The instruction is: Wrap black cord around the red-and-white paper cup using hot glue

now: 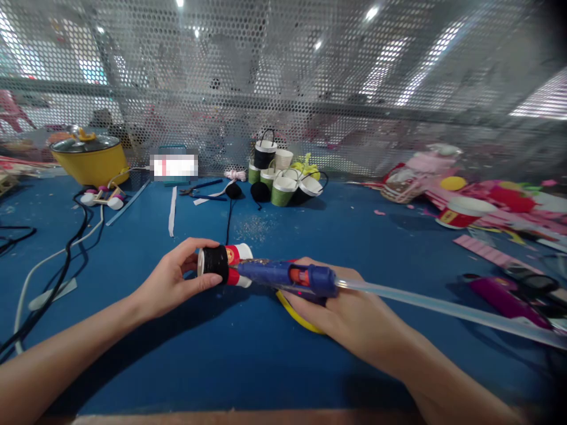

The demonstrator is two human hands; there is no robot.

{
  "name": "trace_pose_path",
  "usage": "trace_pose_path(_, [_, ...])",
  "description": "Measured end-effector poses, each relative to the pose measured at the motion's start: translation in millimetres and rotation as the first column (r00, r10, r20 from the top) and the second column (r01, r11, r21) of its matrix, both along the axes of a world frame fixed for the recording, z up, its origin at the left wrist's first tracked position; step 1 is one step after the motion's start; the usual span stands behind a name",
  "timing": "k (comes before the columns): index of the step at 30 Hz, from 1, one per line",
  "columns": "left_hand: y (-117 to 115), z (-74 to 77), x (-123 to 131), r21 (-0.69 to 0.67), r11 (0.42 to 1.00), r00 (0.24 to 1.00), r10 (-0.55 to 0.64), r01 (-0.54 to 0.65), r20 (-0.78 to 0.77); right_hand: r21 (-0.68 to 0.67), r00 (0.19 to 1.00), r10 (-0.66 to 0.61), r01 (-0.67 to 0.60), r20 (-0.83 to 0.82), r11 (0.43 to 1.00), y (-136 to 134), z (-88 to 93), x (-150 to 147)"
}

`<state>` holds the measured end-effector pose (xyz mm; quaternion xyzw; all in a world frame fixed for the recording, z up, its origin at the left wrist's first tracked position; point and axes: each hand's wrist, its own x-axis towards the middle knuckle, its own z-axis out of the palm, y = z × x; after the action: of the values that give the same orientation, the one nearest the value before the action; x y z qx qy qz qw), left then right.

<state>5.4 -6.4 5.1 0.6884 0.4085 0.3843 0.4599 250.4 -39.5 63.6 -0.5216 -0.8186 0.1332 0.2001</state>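
My left hand [179, 273] grips a paper cup [233, 260] lying on its side, its fingers and thumb around the end wrapped in black yarn [215, 264]. The cup's other end shows red and white. A black strand runs from the wrap back to a small ball of black yarn [233, 190] on the table. In my right hand [328, 295] is a blue hot glue gun [274, 274], its nozzle at the edge of the wrapped band; I cannot tell whether it touches. A long clear glue stick [425, 301] sticks out of its rear. Something yellow and curved [301, 316] shows beneath that hand.
Several small yarn-wrapped cups [283, 188] stand at the back, beside another black yarn ball [260, 192]. Pliers [201, 188] and a white strip [172, 211] lie left of them. A yellow pot [91, 162] and cables [68, 248] are at left; a red-white bowl [463, 211] and purple tool [509, 301] at right.
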Motion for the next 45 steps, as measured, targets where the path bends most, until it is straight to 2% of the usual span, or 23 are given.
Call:
trace_pose_path(3, [1.1, 0.2, 0.7, 0.002, 1.0, 1.0, 0.001, -0.001, 0.006, -0.027, 1.0, 0.003, -0.003, -0.018, 1.0, -1.0, 1.1, -0.1])
trace_pose_path(7, [1.5, -2.2, -0.1, 0.169, 0.985, 1.0, -0.024, 0.024, -0.001, -0.005, 1.0, 0.022, -0.022, 0.009, 1.0, 0.1, 3.5, 1.0])
trace_pose_path(15, [-0.3, -4.3, -4.5, 0.484, 0.868, 0.974, 0.005, 0.107, -0.225, 0.058, 0.999, 0.028, -0.027, -0.018, 0.998, 7.1, 1.3, 1.1])
trace_pose_path(26, [-4.2, -6.1, -2.7, 0.582, 0.787, 0.939, 0.009, 0.205, -0.342, 0.038, 0.996, -0.03, 0.027, 0.087, 0.999, 9.5, 2.5, -1.1])
trace_pose_path(30, [-3.8, -5.6, -3.4, 0.567, 0.8, 0.944, 0.002, 0.197, -0.331, 0.072, 0.996, -0.039, 0.033, 0.079, 0.997, 8.2, 2.1, -0.8])
trace_pose_path(37, [0.5, -4.4, -3.7, 0.478, 0.873, 0.977, 0.003, 0.101, -0.211, 0.11, 0.994, 0.023, -0.034, 0.102, 0.993, 5.2, 5.2, 0.2])
trace_pose_path(45, [2.1, -4.7, -0.4, 0.179, 0.984, 0.999, -0.027, 0.019, 0.04, 0.027, 0.998, 0.064, -0.065, 0.011, 0.998, 1.8, 8.3, -1.8])
